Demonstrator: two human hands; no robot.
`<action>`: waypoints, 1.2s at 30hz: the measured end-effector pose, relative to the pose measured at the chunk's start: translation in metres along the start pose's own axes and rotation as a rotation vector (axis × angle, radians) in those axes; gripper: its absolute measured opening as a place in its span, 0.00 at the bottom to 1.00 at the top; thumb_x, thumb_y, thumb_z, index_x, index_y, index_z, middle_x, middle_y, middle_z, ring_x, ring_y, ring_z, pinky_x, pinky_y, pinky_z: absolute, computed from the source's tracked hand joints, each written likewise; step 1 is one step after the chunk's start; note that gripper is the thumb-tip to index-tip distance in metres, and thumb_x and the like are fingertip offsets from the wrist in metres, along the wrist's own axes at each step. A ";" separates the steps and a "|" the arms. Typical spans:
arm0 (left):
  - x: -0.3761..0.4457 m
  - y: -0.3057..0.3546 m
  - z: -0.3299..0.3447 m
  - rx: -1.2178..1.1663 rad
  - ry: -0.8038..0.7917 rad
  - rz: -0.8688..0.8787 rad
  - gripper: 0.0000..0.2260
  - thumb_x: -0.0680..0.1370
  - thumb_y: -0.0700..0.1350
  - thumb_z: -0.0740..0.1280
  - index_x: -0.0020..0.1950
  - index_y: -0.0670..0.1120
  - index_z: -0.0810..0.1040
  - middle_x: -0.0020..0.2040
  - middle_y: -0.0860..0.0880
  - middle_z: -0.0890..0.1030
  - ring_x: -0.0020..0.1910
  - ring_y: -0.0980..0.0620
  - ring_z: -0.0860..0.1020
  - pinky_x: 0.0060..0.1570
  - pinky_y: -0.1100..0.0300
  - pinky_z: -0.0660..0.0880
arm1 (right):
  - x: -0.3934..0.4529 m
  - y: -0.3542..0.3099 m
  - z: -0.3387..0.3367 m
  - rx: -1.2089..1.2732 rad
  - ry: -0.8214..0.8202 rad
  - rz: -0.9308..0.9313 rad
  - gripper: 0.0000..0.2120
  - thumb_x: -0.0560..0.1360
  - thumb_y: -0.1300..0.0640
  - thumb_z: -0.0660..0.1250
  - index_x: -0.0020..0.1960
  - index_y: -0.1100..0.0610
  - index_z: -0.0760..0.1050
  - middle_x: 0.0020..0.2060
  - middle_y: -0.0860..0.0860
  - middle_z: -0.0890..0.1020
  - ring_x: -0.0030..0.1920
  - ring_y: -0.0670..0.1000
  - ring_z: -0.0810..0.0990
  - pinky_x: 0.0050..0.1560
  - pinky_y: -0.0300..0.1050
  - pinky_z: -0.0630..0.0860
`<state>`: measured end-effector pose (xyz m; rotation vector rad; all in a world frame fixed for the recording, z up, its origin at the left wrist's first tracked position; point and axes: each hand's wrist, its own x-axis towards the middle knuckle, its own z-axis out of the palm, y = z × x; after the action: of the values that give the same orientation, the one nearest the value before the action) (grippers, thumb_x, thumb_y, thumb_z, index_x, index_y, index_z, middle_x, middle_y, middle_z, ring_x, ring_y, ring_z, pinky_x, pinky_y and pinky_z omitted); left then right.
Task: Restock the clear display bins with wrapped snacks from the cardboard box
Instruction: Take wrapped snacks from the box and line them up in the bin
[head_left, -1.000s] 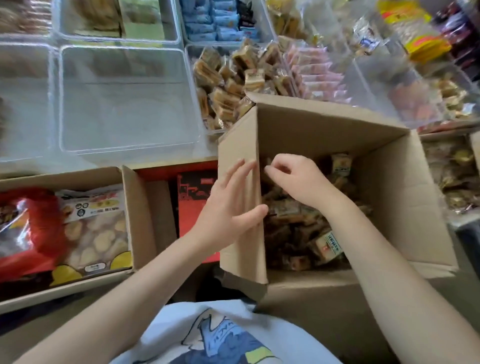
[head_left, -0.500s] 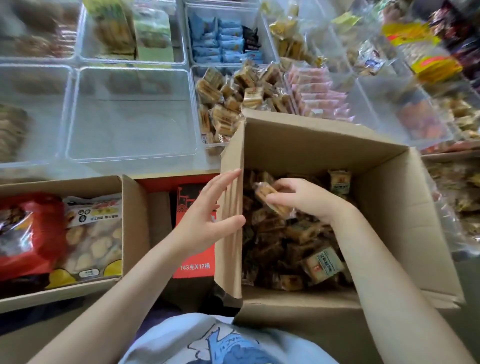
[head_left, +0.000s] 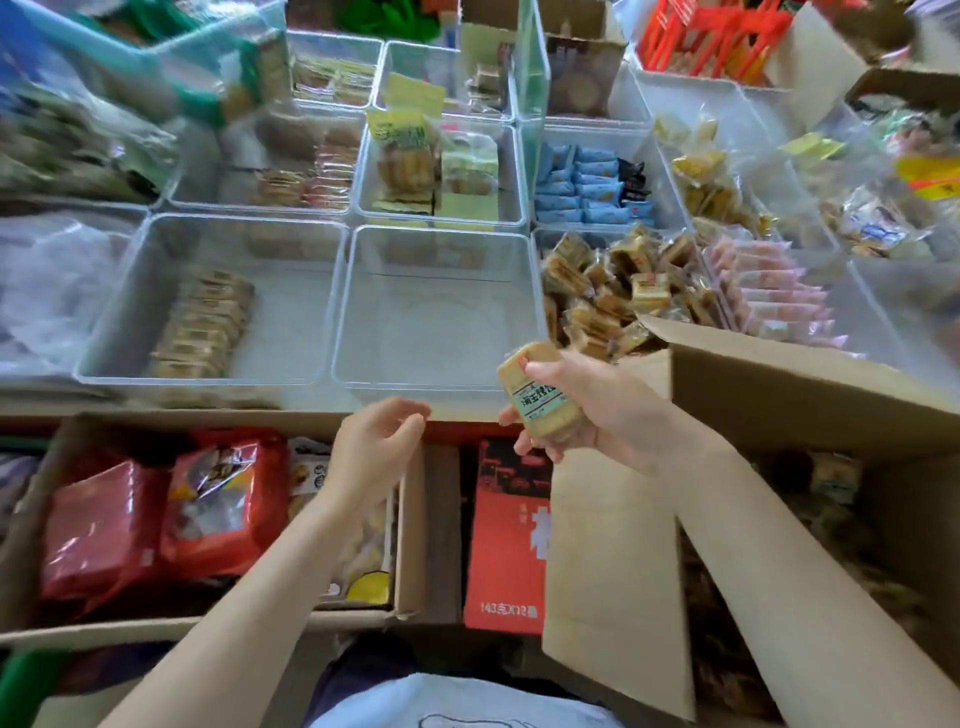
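Right hand (head_left: 597, 410) grasps tan plastic-wrapped snack cake (head_left: 535, 395) above open brown cardboard box (head_left: 779, 384), near empty clear plastic bin (head_left: 343, 312) | left hand (head_left: 371, 452) loose, holding nothing | snack looks light, crushable, slippery; best held by its sides

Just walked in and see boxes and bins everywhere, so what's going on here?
A person is restocking clear snack bins from an open cardboard box at their right. The right hand grips a wrapped snack, held up in front of an empty clear bin. The bin of similar brown wrapped snacks sits just behind the box. The left hand hovers loosely curled, holding nothing, above another box of red snack bags.
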<state>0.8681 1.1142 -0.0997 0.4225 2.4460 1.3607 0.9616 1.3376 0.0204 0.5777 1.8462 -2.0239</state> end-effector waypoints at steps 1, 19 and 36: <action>0.008 -0.016 -0.019 0.026 0.050 -0.014 0.08 0.79 0.40 0.67 0.48 0.50 0.85 0.44 0.55 0.84 0.46 0.55 0.82 0.49 0.60 0.77 | 0.018 -0.003 0.016 -0.043 0.021 0.019 0.20 0.83 0.48 0.60 0.65 0.63 0.69 0.49 0.66 0.83 0.40 0.61 0.82 0.29 0.45 0.74; 0.079 -0.211 -0.194 0.695 -0.050 0.257 0.30 0.73 0.57 0.61 0.73 0.47 0.73 0.68 0.47 0.76 0.72 0.44 0.70 0.76 0.42 0.53 | 0.327 -0.013 0.241 -1.425 -0.040 0.074 0.21 0.79 0.42 0.66 0.63 0.56 0.72 0.59 0.57 0.81 0.58 0.59 0.78 0.50 0.49 0.72; 0.079 -0.219 -0.190 0.661 0.003 0.300 0.29 0.72 0.50 0.68 0.74 0.49 0.70 0.69 0.50 0.74 0.74 0.45 0.66 0.79 0.43 0.46 | 0.374 0.024 0.247 -1.472 -0.217 0.315 0.16 0.81 0.57 0.64 0.69 0.54 0.75 0.65 0.54 0.78 0.63 0.57 0.76 0.58 0.45 0.72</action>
<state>0.6969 0.8899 -0.2020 0.9656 2.8745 0.5896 0.6352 1.0977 -0.1734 0.1412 2.2518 -0.1957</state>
